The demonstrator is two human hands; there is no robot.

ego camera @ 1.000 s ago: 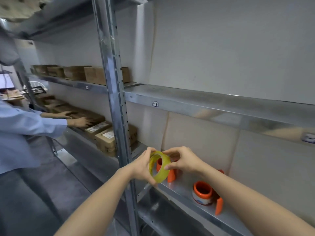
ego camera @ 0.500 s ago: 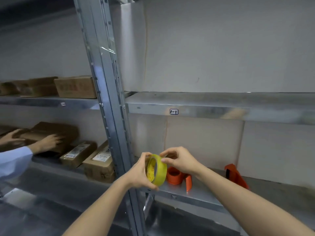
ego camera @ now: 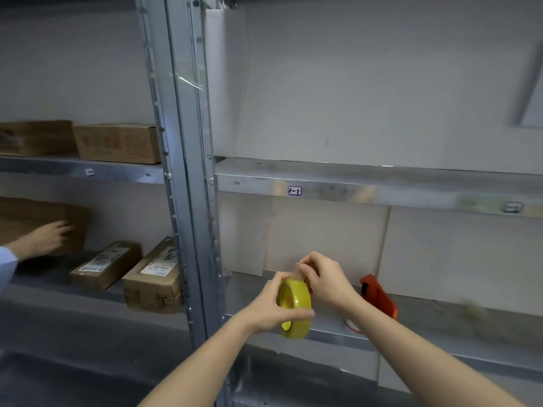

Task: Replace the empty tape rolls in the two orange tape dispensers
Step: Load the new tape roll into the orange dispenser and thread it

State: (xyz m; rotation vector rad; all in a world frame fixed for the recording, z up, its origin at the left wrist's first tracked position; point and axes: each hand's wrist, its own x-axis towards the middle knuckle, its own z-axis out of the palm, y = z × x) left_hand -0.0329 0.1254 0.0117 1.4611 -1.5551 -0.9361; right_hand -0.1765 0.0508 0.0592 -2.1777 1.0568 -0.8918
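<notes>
Left hand [ego camera: 271, 306] has the yellow translucent tape roll [ego camera: 295, 309] clamped, fingers and thumb curled round its rim. The roll stands on edge in the air, in front of the lip of the galvanised steel shelf [ego camera: 440, 324], not resting on it.

Our right hand [ego camera: 327, 282] sits just above and behind the roll, thumb and forefinger pressed together at the roll's top edge. It's too blurred to tell whether a tape end is in that pinch, so we can't call that grip.

One orange plastic tape dispenser [ego camera: 379, 296] lies tilted on the shelf, just right of our right wrist, near the back wall. A sliver of orange [ego camera: 307, 284] shows between the roll and the right hand; we can't tell what it belongs to. A white-and-red curved edge [ego camera: 351, 326] peeks out under our right wrist at the dispenser's low end.

Left of the steel upright [ego camera: 188, 201], brown cardboard boxes [ego camera: 151, 282] sit in the neighbouring bay. Another person's hand [ego camera: 48, 237], with a light blue sleeve [ego camera: 6, 267], is at one of them, blurred.
</notes>
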